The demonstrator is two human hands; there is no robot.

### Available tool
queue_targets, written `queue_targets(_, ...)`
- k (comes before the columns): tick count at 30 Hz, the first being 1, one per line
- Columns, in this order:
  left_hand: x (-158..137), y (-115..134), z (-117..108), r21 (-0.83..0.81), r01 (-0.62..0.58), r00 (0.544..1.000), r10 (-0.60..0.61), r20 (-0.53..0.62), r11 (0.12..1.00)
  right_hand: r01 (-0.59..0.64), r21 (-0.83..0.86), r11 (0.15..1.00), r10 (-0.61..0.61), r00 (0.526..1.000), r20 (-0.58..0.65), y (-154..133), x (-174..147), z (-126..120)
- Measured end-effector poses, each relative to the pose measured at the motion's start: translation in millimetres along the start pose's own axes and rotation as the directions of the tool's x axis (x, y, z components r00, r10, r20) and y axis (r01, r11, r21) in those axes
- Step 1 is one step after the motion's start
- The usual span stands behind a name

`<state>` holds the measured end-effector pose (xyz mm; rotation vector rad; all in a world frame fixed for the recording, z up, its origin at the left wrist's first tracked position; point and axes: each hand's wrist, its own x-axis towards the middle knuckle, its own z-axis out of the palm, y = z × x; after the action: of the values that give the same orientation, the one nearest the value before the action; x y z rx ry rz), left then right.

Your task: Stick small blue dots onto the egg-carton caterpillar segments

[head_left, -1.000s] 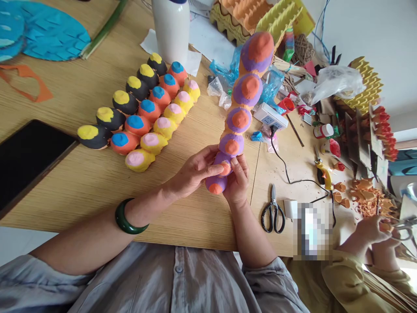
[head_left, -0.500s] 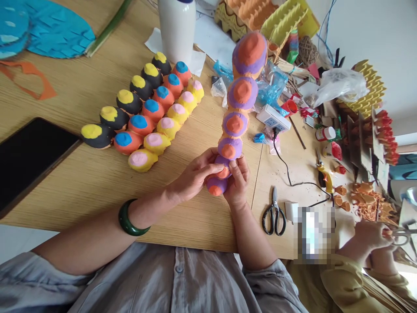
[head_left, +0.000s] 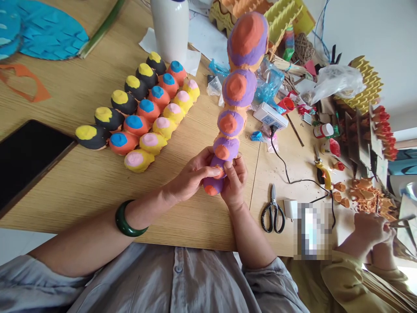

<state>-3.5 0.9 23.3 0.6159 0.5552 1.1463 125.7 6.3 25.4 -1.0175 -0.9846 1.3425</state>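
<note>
A strip of egg-carton-like bumps (head_left: 232, 123), purple with orange caps and orange edges, stretches away from me. My left hand (head_left: 198, 173) grips its near end from the left, thumb on the second-nearest bump. From the right, my right hand (head_left: 235, 181) holds the same end with its thumb pressed against that bump. Fingers behind the strip are partly hidden. The far end is raised above the table. Left of it lie three similar rows side by side: a black strip with yellow caps (head_left: 134, 88), an orange strip with blue caps (head_left: 159, 98) and a yellow strip with pink caps (head_left: 172, 114).
A dark phone-like slab (head_left: 31, 161) lies at left, near blue textured pieces (head_left: 54, 30). Behind the rows stands a white bottle (head_left: 170, 30). Scissors (head_left: 273, 211) and a power strip (head_left: 269, 115) are at right. A co-worker's hands (head_left: 373, 230) hold a tool.
The purple strip's far end has risen toward the camera and looks larger. My hands keep their hold at the near end. The whole view has shifted slightly.
</note>
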Motion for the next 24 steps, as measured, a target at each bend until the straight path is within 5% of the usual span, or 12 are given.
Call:
queue_targets(13, 2.7, 3.4, 1.5, -0.115, 0.060, 0.998, -0.062, -0.008, 0.992, 0.013, -0.002, 1.000, -0.013, 1.000, 0.029, -4.9, -1.1, 1.4)
queue_targets(24, 2.2, -1.6, -6.8, -0.009, 0.068, 0.997, -0.068, -0.018, 0.998, -0.002, -0.061, 0.998, 0.001, 1.000, -0.006, 0.1, 1.3, -0.3)
